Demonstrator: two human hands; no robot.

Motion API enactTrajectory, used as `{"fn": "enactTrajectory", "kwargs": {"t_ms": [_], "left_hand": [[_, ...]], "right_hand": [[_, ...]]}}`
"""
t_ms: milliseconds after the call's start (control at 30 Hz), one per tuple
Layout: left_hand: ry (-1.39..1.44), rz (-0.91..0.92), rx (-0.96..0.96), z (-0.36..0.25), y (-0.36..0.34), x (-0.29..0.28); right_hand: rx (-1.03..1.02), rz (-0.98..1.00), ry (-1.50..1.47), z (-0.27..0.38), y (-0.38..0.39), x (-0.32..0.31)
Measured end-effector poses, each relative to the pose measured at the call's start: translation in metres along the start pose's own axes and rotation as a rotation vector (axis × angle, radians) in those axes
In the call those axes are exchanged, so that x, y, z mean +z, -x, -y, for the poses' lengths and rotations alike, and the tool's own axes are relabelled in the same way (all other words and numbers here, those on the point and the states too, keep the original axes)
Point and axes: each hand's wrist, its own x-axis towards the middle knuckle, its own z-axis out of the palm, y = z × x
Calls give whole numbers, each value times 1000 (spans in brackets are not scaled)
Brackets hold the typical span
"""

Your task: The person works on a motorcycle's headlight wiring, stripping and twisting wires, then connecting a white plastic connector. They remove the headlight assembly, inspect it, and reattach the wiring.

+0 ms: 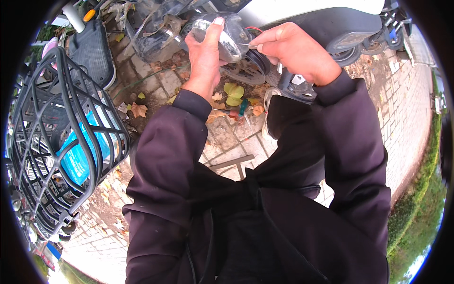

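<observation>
My left hand [206, 59] grips a round lamp [229, 46] with a silvery rim and a smoky, see-through plastic shell. Its thumb lies over the near edge; the other fingers are mostly behind the lamp. At the lamp's right side, my right hand [295, 52] is pinched around a thin metal tool [248, 45]. That tool's tip points left against or close to the lamp; I cannot tell its exact kind. A red wire [254, 29] runs between the lamp and my right fingers. Dark vehicle parts [253, 68] sit just below and behind the lamp.
On the paving below lie a screwdriver [243, 108] with a green and red handle, fallen leaves [233, 93] and a dark T-shaped bar [231, 163]. A black basket [90, 156] holding a blue package [80, 154] stands left. A white scooter body [312, 10] spans the far side.
</observation>
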Motion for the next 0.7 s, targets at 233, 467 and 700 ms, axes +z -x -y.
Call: {"fn": "enactTrajectory", "kwargs": {"t_ms": [233, 467, 700], "left_hand": [[7, 36, 3, 1, -1, -3], [-13, 43, 7, 1, -3, -6], [-12, 91, -10, 2, -9, -12]], "right_hand": [[66, 138, -160, -14, -4, -13], [-175, 216, 66, -30, -18, -22], [-463, 177, 235, -29, -22, -20]]}}
